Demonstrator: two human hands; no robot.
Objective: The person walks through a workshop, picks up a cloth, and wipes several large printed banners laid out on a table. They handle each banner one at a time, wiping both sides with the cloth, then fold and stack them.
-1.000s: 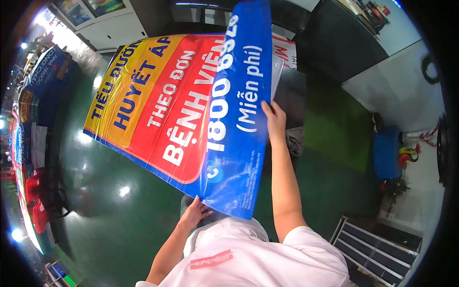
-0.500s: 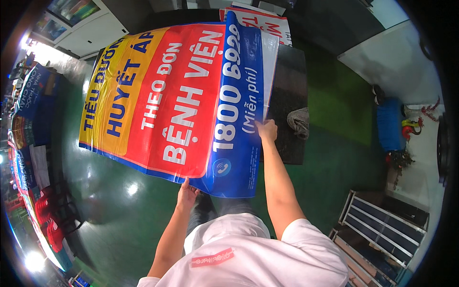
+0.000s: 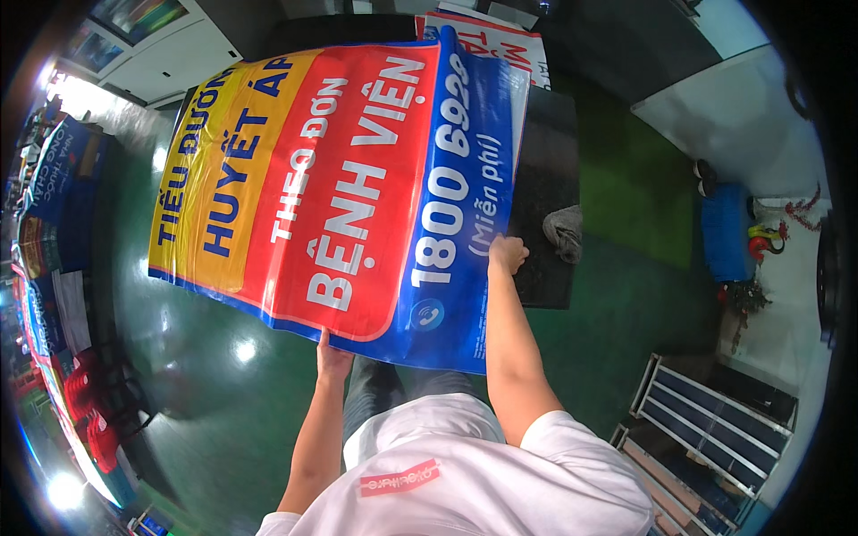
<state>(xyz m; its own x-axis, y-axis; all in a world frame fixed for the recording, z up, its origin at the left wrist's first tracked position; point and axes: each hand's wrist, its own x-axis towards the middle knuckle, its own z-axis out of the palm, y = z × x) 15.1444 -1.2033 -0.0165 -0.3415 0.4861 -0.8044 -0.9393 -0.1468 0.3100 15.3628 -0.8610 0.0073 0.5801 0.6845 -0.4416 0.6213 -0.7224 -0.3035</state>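
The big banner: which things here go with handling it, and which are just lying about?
With the banner:
left hand, at its near edge
right hand, at its right edge
dark table, partly beneath

Apparently just lying about:
grey cloth
red chairs

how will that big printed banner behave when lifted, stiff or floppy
The banner is probably floppy, since its surface shows creases and ripples. It may be light for its size, as it looks like a thin sheet. Its glossy shine suggests it could feel slippery.
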